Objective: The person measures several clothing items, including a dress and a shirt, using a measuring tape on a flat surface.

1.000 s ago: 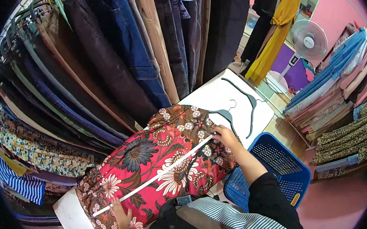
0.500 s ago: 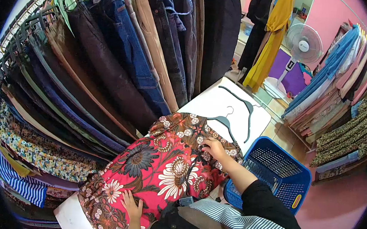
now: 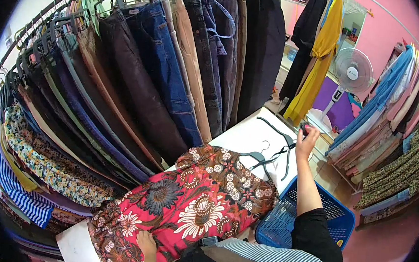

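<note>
A red and brown floral batik garment lies spread over the white table. My left hand rests on its lower part, fingers lying on the cloth. Raised above the table's far right corner, my right hand is closed on the end of a narrow fabric tie. A red and dark bit of it shows at the fingers, and the dark strip slants back toward the garment's upper edge. Under the tie are two black hangers, one nearer the garment and one farther right.
A blue plastic basket stands right of the white table. A rack of hanging trousers crowds the left and back. Behind are a yellow garment, a standing fan and another clothes rack at right.
My right hand has lifted off the garment and moved right and away, drawing the tie out over the hangers. My left hand stays on the cloth, its fingers less spread. The view has shifted slightly.
</note>
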Tool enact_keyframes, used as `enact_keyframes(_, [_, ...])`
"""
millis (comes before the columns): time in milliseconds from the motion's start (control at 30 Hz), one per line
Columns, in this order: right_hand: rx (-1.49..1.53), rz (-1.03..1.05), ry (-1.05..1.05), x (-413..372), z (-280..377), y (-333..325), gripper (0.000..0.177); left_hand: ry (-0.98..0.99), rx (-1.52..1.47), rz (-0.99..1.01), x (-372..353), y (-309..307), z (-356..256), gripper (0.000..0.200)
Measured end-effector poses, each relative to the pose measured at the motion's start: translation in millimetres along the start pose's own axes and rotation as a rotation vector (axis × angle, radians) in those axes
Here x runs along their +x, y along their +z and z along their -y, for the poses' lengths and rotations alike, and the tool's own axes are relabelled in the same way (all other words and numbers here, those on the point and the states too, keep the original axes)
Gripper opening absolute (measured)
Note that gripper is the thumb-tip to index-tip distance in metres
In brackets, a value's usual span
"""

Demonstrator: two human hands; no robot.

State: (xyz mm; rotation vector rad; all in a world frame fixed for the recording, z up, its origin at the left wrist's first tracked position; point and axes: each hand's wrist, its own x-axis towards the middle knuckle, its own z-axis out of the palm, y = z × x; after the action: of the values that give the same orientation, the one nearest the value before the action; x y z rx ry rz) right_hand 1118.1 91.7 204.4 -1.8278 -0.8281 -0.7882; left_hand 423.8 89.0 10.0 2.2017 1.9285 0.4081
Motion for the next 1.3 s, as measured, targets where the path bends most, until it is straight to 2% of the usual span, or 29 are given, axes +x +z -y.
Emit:
enact_keyframes(33, [0.021,0.069,0.031,-13,-5,4,0.028,0.041,0.010,-0.117,-3,1,4,0.008])
enact_keyframes(133, [-0.019,0.370,0.018,-59,-31,8,0.028,-0.057,0.017,-0.176,-17,-10,1,0.008])
enact_keyframes(167, [-0.018,0.398,0.001,-79,-46,13,0.028,-0.130,0.099,-0.097,-24,-12,1,0.010])
enact_keyframes(267, [-0.078,0.536,0.002,-123,-85,26,0.026,-0.224,0.170,-0.144,-38,-21,-10,0.011])
enact_keyframes(400, [-0.029,0.678,0.204,-120,-141,62,0.025,-0.320,0.266,-0.178,-38,-41,-42,0.012])
enact_keyframes(467, [-0.263,0.515,-0.164,-103,-80,37,0.023,-0.301,0.256,-0.229,-44,-44,-41,0.012])
enact_keyframes(500, [-0.184,0.642,-0.127,-110,-71,35,0.026,-0.336,0.226,-0.130,-51,-41,-31,0.026])
enact_keyframes(533, [-0.102,0.766,-0.095,-126,-64,31,0.028,-0.385,0.225,-0.188,-57,-42,-32,0.034])
enact_keyframes(600, [-0.092,1.195,0.191,-158,-25,10,0.031,-0.510,0.219,-0.303,-70,-57,-43,0.053])
enact_keyframes(633, [-0.086,1.142,0.128,-175,-13,-1,0.030,-0.610,0.187,-0.299,-76,-41,-17,0.089])
enact_keyframes(667, [-0.083,1.089,0.068,-192,-7,-8,0.030,-0.705,0.154,-0.292,-81,-45,-10,0.096])
enact_keyframes(767, [0.100,1.099,0.100,-222,-7,0,0.024,-0.951,0.018,-0.213,-78,-70,-2,0.120])
enact_keyframes(867, [0.402,1.012,0.037,-231,-3,1,0.023,-1.003,-0.028,-0.186,-93,-73,29,0.122])
enact_keyframes(933, [0.494,0.959,0.029,-217,28,-14,0.023,-1.003,0.017,-0.199,-99,-76,50,0.113])
enact_keyframes(1000, [0.517,1.006,-0.071,-188,99,-49,0.022,-0.970,0.079,-0.219,-107,-70,87,0.107])
enact_keyframes(1033, [0.512,0.964,-0.175,-208,143,-79,0.026,-0.893,0.074,-0.303,-133,-71,127,0.092])
enact_keyframes(1067, [0.559,0.974,-0.181,-207,171,-88,0.026,-0.855,0.106,-0.343,-134,-85,131,0.076])
enact_keyframes(1133, [0.649,0.986,-0.196,-210,215,-98,0.028,-0.793,0.120,-0.320,-133,-81,154,0.065])
enact_keyframes(1167, [0.712,1.025,-0.203,-210,241,-102,0.028,-0.695,0.171,-0.377,-134,-82,167,0.055])
enact_keyframes(1200, [0.768,1.060,-0.206,-205,276,-113,0.027,-0.629,0.104,-0.440,-131,-80,183,0.044])
enact_keyframes(1300, [0.914,1.178,-0.309,-191,369,-136,0.029,-0.585,-0.082,-0.381,-115,-90,213,0.038])
